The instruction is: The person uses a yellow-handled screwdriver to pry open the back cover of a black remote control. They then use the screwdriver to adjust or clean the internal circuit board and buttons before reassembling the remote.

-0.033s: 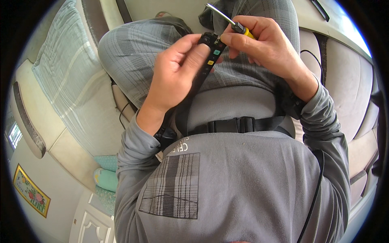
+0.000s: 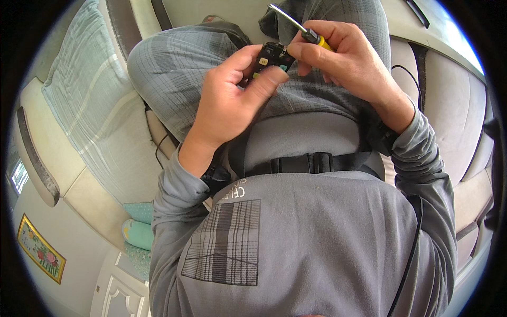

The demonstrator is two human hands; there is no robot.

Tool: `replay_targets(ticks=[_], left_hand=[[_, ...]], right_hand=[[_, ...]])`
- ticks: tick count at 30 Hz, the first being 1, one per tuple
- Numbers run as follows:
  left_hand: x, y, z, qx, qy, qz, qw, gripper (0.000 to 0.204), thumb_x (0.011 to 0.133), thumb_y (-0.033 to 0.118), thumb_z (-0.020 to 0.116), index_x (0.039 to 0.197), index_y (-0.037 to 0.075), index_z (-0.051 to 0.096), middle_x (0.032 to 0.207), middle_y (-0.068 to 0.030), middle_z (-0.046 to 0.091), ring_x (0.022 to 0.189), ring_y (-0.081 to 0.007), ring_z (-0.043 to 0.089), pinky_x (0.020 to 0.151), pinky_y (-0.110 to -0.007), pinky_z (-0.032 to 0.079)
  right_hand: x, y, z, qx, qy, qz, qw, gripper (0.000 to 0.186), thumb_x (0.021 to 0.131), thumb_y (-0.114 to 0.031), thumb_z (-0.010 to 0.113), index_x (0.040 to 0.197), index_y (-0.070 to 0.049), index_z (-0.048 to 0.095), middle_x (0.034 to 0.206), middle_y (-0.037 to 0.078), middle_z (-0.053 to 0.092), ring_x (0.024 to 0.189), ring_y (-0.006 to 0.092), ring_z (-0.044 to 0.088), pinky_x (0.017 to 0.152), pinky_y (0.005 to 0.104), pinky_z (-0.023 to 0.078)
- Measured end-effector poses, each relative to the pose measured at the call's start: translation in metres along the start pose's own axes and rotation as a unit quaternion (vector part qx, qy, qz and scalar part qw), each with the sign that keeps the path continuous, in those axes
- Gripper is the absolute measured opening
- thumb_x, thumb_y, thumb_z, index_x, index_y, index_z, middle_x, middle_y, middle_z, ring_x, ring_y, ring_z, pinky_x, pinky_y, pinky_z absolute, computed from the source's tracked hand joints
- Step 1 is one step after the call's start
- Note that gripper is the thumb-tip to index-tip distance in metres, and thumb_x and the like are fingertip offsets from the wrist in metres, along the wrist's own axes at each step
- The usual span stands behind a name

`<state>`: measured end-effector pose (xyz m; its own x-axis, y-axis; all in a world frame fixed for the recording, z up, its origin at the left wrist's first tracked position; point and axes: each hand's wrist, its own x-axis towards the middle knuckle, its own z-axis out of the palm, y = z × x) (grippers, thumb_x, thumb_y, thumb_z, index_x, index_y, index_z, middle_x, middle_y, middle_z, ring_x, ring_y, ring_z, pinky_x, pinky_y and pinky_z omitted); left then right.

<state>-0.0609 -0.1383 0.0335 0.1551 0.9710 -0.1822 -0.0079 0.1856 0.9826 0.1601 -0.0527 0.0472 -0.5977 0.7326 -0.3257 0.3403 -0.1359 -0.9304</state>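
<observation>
My left hand (image 2: 232,98) grips a black remote-like device (image 2: 268,55) with coloured square buttons, its thumb lying across the face near a teal button. My right hand (image 2: 348,61) holds a screwdriver (image 2: 311,37) with a yellow and black handle, its metal shaft pointing up and left. The right thumb and a finger also touch the upper end of the device, where a small light-coloured part shows; its detail is too small to make out. Both hands are raised over my lap in grey plaid trousers (image 2: 177,68).
I sit on a beige sofa (image 2: 443,105). A pale table (image 2: 396,13) ahead bears a long black object (image 2: 417,11). To the left are a striped cloth (image 2: 90,95) and mint cushions (image 2: 137,232). Black cables (image 2: 406,71) hang beside me.
My left thumb has moved down and right along the device, uncovering a pale square button near its top and covering more of the lower part. My right hand and the screwdriver look unchanged.
</observation>
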Motion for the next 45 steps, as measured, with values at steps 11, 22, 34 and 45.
replay_targets(ticks=[11, 22, 34, 45], left_hand=[[0.001, 0.005, 0.001, 0.329, 0.019, 0.081, 0.941, 0.045, 0.086, 0.029, 0.084, 0.118, 0.005, 0.063, 0.083, -0.0107, 0.076, 0.073, -0.0307, 0.076, 0.061, -0.038, 0.059], [0.003, -0.006, -0.002, 0.272, 0.012, 0.111, 0.956, 0.048, 0.090, 0.027, 0.082, 0.128, 0.005, 0.062, 0.083, -0.0111, 0.075, 0.072, -0.0282, 0.077, 0.063, -0.035, 0.059], [-0.001, -0.004, -0.009, 0.214, -0.052, 0.061, 0.974, 0.057, 0.096, 0.040, 0.074, 0.136, 0.002, 0.058, 0.082, -0.0134, 0.073, 0.068, -0.0308, 0.074, 0.061, -0.038, 0.056], [-0.001, -0.016, -0.015, 0.273, -0.084, 0.077, 0.955, 0.072, 0.102, 0.057, 0.060, 0.139, -0.004, 0.056, 0.076, -0.0084, 0.070, 0.072, -0.0197, 0.073, 0.066, -0.030, 0.055]], right_hand=[[-0.001, 0.000, 0.006, 0.004, 0.011, -0.003, 1.000, 0.026, 0.101, -0.031, 0.068, 0.104, -0.006, 0.073, 0.073, -0.003, 0.068, 0.059, 0.0002, 0.054, 0.054, 0.0178, 0.043], [0.004, -0.005, 0.008, 0.016, -0.031, -0.006, 0.999, 0.028, 0.101, -0.032, 0.068, 0.103, -0.005, 0.073, 0.075, -0.002, 0.069, 0.058, 0.0009, 0.053, 0.053, 0.0181, 0.043], [0.008, 0.003, 0.003, 0.139, -0.096, -0.047, 0.985, 0.036, 0.097, -0.026, 0.074, 0.125, -0.003, 0.069, 0.081, -0.004, 0.065, 0.056, -0.0002, 0.045, 0.052, 0.0169, 0.037], [0.011, 0.012, 0.002, 0.114, -0.127, -0.036, 0.985, 0.042, 0.095, -0.024, 0.078, 0.131, -0.006, 0.069, 0.086, -0.005, 0.062, 0.060, 0.0002, 0.048, 0.052, 0.0179, 0.038]])
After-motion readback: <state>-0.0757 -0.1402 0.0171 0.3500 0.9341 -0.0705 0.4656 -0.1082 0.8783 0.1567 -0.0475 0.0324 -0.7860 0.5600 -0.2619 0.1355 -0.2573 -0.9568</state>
